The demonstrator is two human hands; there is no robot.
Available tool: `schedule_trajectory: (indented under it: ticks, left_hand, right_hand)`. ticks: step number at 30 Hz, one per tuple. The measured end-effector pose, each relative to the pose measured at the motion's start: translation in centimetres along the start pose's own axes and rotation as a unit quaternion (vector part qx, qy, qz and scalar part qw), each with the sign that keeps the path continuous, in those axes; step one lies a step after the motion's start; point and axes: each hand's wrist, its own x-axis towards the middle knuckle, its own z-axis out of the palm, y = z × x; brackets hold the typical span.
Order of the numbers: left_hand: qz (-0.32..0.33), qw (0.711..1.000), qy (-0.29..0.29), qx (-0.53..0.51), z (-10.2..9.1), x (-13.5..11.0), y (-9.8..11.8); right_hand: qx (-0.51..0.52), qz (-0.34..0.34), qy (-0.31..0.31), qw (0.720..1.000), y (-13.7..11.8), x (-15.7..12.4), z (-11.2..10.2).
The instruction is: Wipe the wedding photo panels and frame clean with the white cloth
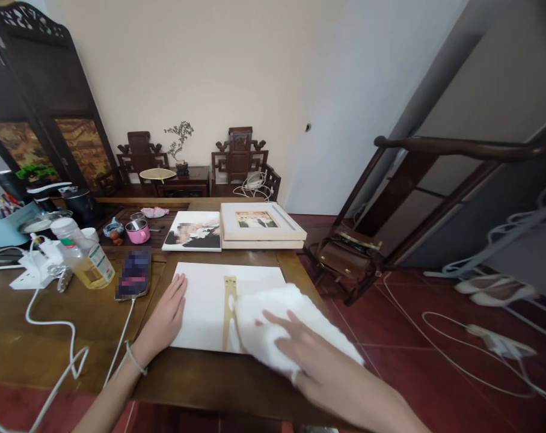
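Observation:
A white rectangular panel [201,313] lies flat on the wooden table in front of me, with a tan strip [229,313] running down its middle. The strip has two small screw-like dots at its top and looks like a frame's stand. My left hand [167,310] rests on the panel's left edge, fingers stretched out and holding nothing. On the right half, my right hand [302,355] presses and holds a fluffy white cloth [264,300], which covers the panel's right side and hangs past its edge. The right fingers are somewhat blurred.
Behind the panel lie a photo panel [196,231] and a boxed picture frame [264,225]. A phone [134,273] on a cable, a pink cup [138,230], a yellow liquid bottle [90,264] and a power strip [41,264] sit left. A dark chair [358,252] stands right.

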Motion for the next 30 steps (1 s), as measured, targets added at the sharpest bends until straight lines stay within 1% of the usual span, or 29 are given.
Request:
schedule_trajectory:
  ticks: [2, 3, 5, 7, 9, 12, 14, 15, 17, 19, 21, 24, 26, 28, 30]
  left_hand:
    - [-0.005, 1.000, -0.012, 0.000, -0.1, 0.0, 0.2]
    - [-0.007, 1.000, -0.018, 0.001, -0.2, 0.1, 0.3]
    - [-0.011, 1.000, -0.022, 0.000, -0.3, 0.1, 0.3]
    - [-0.012, 1.000, -0.019, -0.003, -0.3, 0.1, 0.3]
    - [-0.009, 1.000, -0.015, -0.008, -0.3, 0.1, 0.2]
    - [-0.003, 1.000, -0.018, -0.009, -0.4, 0.0, 0.2]
    - [-0.001, 1.000, -0.018, -0.009, -0.4, 0.0, 0.2]
    - [-0.001, 1.000, -0.016, -0.008, -0.4, 0.0, 0.2]
    - [-0.001, 1.000, -0.011, -0.006, -0.3, 0.0, 0.1]
    - [-0.003, 1.000, -0.006, -0.003, -0.2, 0.0, 0.0]
    - [-0.004, 1.000, -0.002, 0.000, 0.0, 0.0, -0.1]
    - [0.001, 1.000, 0.001, 0.004, 0.1, 0.0, -0.2]
    - [0.004, 1.000, -0.004, 0.006, 0.0, 0.1, -0.1]
    - [0.005, 1.000, -0.012, 0.006, -0.2, 0.1, 0.0]
    - [0.001, 1.000, -0.018, 0.007, -0.3, 0.1, 0.2]
  right_hand:
    - [0.028, 0.002, -0.040, 0.999, -1.0, -1.5, -0.5]
    - [0.043, 0.002, -0.044, 0.998, -1.0, -1.7, -0.7]
    - [0.073, 0.006, -0.024, 0.997, -0.2, -1.1, -1.0]
    - [0.093, 0.014, 0.013, 0.995, 1.6, 0.6, -1.1]
    - [0.095, 0.029, 0.052, 0.994, 3.7, 3.1, -1.2]
    - [0.063, 0.054, 0.107, 0.991, 6.4, 6.8, -1.2]
    - [0.035, 0.059, 0.134, 0.989, 7.4, 8.3, -0.9]
    - [0.022, 0.055, 0.146, 0.988, 7.5, 8.6, -0.6]
    - [0.004, 0.037, 0.157, 0.987, 6.9, 8.2, -0.1]
    - [-0.004, 0.018, 0.140, 0.990, 5.4, 6.5, 0.3]
    - [0.005, 0.007, 0.090, 0.996, 3.3, 3.9, 0.3]
    - [0.035, 0.005, -0.014, 0.999, 0.0, -0.1, -0.4]
    - [0.055, 0.003, -0.063, 0.996, -1.2, -1.7, -1.0]
    - [0.076, 0.007, -0.066, 0.995, -1.2, -1.7, -1.4]
    - [0.092, 0.007, -0.033, 0.995, 0.0, -0.2, -1.5]
